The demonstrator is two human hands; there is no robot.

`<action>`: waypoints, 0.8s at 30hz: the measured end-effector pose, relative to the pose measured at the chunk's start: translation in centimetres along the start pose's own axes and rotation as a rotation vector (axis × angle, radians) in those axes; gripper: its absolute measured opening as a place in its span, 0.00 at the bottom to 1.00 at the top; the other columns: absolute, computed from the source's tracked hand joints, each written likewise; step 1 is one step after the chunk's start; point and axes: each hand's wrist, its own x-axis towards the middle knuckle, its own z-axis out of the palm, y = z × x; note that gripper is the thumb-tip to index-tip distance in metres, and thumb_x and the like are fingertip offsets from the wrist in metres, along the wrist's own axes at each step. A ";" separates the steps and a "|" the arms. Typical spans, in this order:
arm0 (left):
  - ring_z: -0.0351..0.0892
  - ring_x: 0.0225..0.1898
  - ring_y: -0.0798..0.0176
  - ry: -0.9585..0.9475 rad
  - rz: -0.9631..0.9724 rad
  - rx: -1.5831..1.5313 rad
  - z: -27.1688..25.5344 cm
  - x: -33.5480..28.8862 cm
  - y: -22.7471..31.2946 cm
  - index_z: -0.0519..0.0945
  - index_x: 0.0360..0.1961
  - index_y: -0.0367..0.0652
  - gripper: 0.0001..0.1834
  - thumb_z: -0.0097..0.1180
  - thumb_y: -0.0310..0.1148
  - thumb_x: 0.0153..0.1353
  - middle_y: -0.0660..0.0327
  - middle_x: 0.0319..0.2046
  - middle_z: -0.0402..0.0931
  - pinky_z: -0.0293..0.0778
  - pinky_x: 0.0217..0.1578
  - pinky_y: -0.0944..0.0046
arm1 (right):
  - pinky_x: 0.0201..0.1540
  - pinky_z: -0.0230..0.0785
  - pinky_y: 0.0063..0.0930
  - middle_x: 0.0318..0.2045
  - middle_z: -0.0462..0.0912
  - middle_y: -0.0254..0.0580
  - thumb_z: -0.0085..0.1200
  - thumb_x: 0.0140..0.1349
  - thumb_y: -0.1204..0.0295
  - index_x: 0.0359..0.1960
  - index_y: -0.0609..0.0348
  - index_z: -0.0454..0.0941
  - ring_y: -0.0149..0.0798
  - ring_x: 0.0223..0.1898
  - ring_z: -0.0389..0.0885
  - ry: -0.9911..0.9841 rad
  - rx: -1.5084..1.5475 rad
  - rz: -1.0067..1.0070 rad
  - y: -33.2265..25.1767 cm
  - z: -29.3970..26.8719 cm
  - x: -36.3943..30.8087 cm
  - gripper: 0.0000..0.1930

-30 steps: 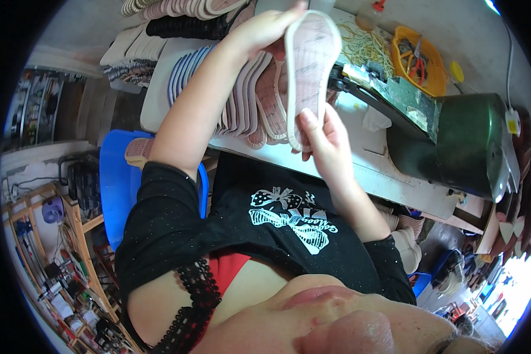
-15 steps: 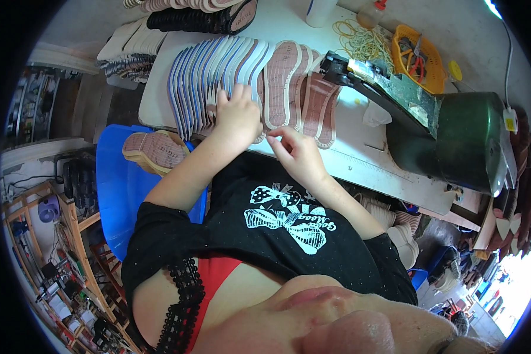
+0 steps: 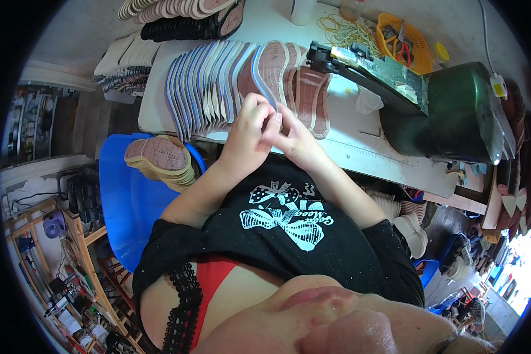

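A brown shoe insole (image 3: 251,81) with a blue-grey edge stands tilted at the right end of a row of upright insoles (image 3: 197,82). My left hand (image 3: 251,131) is closed at its near end, fingers bent. My right hand (image 3: 298,140) meets it there, thumb and fingers pinched on the same end. The fingers overlap and hide exactly where each one grips. Just beyond lie overlapping brown insoles (image 3: 273,64) with pale stitched rims, flat on the white table (image 3: 351,133).
A green machine (image 3: 463,112) with a long arm stands at the right. Behind it are a yellow basket (image 3: 422,44) of tools and tangled yellow bands (image 3: 336,32). A blue tub (image 3: 117,197) at my left holds stacked soles (image 3: 159,158). More stacks (image 3: 186,26) fill the far left.
My left hand has moved from the row of insoles toward my right hand, and the two now meet. One insole at the row's end has tilted out toward the right.
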 end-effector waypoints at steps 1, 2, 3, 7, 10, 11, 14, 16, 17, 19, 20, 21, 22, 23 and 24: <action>0.74 0.35 0.53 0.019 -0.025 -0.067 0.0 0.0 0.0 0.72 0.33 0.33 0.07 0.51 0.27 0.65 0.51 0.36 0.70 0.71 0.37 0.62 | 0.49 0.70 0.26 0.49 0.76 0.41 0.56 0.67 0.59 0.62 0.66 0.64 0.30 0.48 0.75 0.001 -0.134 -0.078 -0.4 0.0 -0.1 0.29; 0.75 0.36 0.57 0.038 -0.054 -0.141 0.1 -0.2 0.0 0.73 0.34 0.33 0.08 0.49 0.28 0.68 0.52 0.36 0.71 0.72 0.37 0.64 | 0.50 0.70 0.26 0.48 0.76 0.40 0.56 0.67 0.58 0.61 0.66 0.65 0.29 0.47 0.75 0.004 -0.268 -0.157 -0.8 0.1 -0.2 0.29; 0.75 0.36 0.61 0.039 -0.094 -0.365 0.1 -0.4 -0.2 0.73 0.34 0.33 0.10 0.46 0.30 0.70 0.55 0.36 0.73 0.72 0.38 0.65 | 0.51 0.70 0.26 0.49 0.77 0.41 0.53 0.69 0.62 0.62 0.66 0.65 0.31 0.47 0.77 0.044 -0.258 -0.014 -1.3 0.1 -0.5 0.26; 0.73 0.36 0.70 0.331 -0.247 -0.630 -0.3 -0.1 -1.1 0.72 0.47 0.38 0.14 0.49 0.38 0.71 0.61 0.40 0.74 0.71 0.38 0.70 | 0.56 0.71 0.34 0.54 0.76 0.46 0.45 0.72 0.69 0.61 0.67 0.65 0.37 0.52 0.79 0.050 0.150 -0.152 -2.3 1.0 -2.2 0.20; 0.70 0.43 0.69 0.429 -0.408 -0.940 -0.8 0.8 -1.0 0.66 0.58 0.39 0.26 0.55 0.45 0.67 0.61 0.47 0.72 0.68 0.48 0.65 | 0.57 0.71 0.35 0.53 0.77 0.47 0.43 0.74 0.67 0.62 0.69 0.64 0.38 0.52 0.79 -0.013 0.049 -0.293 -3.2 1.5 -3.3 0.21; 0.70 0.50 0.66 0.358 -0.426 -1.068 -1.3 1.3 -0.9 0.65 0.60 0.38 0.28 0.53 0.47 0.68 0.60 0.51 0.71 0.66 0.54 0.61 | 0.52 0.73 0.33 0.50 0.78 0.46 0.43 0.74 0.66 0.60 0.69 0.66 0.38 0.48 0.80 -0.028 -0.020 -0.292 -3.5 1.5 -3.5 0.20; 0.77 0.51 0.60 0.376 -0.393 -1.215 -2.1 2.5 0.2 0.69 0.59 0.36 0.27 0.52 0.47 0.68 0.56 0.51 0.76 0.72 0.53 0.57 | 0.48 0.75 0.32 0.47 0.80 0.46 0.44 0.73 0.66 0.58 0.69 0.68 0.37 0.43 0.82 -0.115 -0.050 -0.141 -4.4 1.5 -4.0 0.19; 0.79 0.47 0.61 0.473 -0.295 -1.137 -1.9 3.6 0.8 0.72 0.57 0.35 0.24 0.54 0.42 0.67 0.56 0.48 0.78 0.75 0.49 0.61 | 0.40 0.76 0.26 0.41 0.81 0.42 0.46 0.73 0.64 0.52 0.67 0.73 0.31 0.36 0.81 -0.012 -0.083 -0.204 -4.5 1.6 -4.0 0.17; 0.79 0.47 0.62 0.502 -0.378 -1.146 -1.8 4.0 1.0 0.72 0.56 0.35 0.24 0.55 0.41 0.67 0.56 0.48 0.78 0.75 0.48 0.62 | 0.38 0.75 0.24 0.39 0.81 0.41 0.46 0.73 0.63 0.50 0.67 0.73 0.29 0.34 0.80 0.066 -0.094 -0.218 -4.5 1.5 -4.1 0.17; 0.79 0.46 0.63 0.501 -0.402 -1.195 -1.3 4.5 1.3 0.73 0.55 0.35 0.23 0.57 0.40 0.66 0.57 0.47 0.78 0.75 0.47 0.64 | 0.31 0.71 0.17 0.33 0.81 0.36 0.46 0.73 0.60 0.46 0.64 0.75 0.23 0.29 0.76 0.196 -0.125 -0.240 -4.3 1.2 -4.4 0.17; 0.79 0.45 0.64 0.477 -0.395 -1.210 -1.0 4.6 1.4 0.73 0.55 0.36 0.21 0.58 0.38 0.65 0.58 0.46 0.78 0.75 0.46 0.65 | 0.31 0.70 0.17 0.33 0.80 0.35 0.46 0.73 0.60 0.46 0.64 0.75 0.22 0.29 0.76 0.187 -0.120 -0.262 -4.1 1.0 -4.6 0.17; 0.79 0.44 0.66 0.454 -0.389 -1.225 -0.7 4.6 1.5 0.73 0.54 0.37 0.20 0.59 0.35 0.65 0.59 0.45 0.78 0.76 0.45 0.65 | 0.30 0.70 0.17 0.32 0.80 0.35 0.46 0.73 0.60 0.46 0.64 0.75 0.22 0.28 0.75 0.178 -0.115 -0.282 -3.9 0.7 -4.8 0.17; 0.79 0.43 0.67 0.458 -0.410 -1.233 -0.5 4.6 1.6 0.74 0.53 0.37 0.19 0.60 0.33 0.64 0.61 0.44 0.78 0.76 0.44 0.66 | 0.30 0.69 0.16 0.32 0.79 0.34 0.46 0.73 0.60 0.47 0.64 0.75 0.22 0.27 0.75 0.176 -0.104 -0.297 -3.7 0.5 -5.1 0.17; 0.80 0.42 0.67 0.433 -0.342 -1.234 -0.2 4.6 1.6 0.74 0.52 0.37 0.19 0.59 0.37 0.65 0.60 0.43 0.79 0.76 0.43 0.67 | 0.28 0.68 0.17 0.29 0.79 0.34 0.44 0.74 0.61 0.43 0.64 0.75 0.23 0.26 0.74 0.171 -0.100 -0.318 -3.6 0.2 -5.4 0.17; 0.80 0.41 0.67 0.423 -0.398 -1.239 -0.1 4.5 1.7 0.75 0.52 0.37 0.20 0.57 0.40 0.66 0.60 0.42 0.80 0.76 0.43 0.67 | 0.29 0.68 0.18 0.28 0.78 0.34 0.43 0.74 0.60 0.41 0.64 0.75 0.24 0.25 0.74 0.123 -0.113 -0.319 -3.5 -0.1 -5.8 0.17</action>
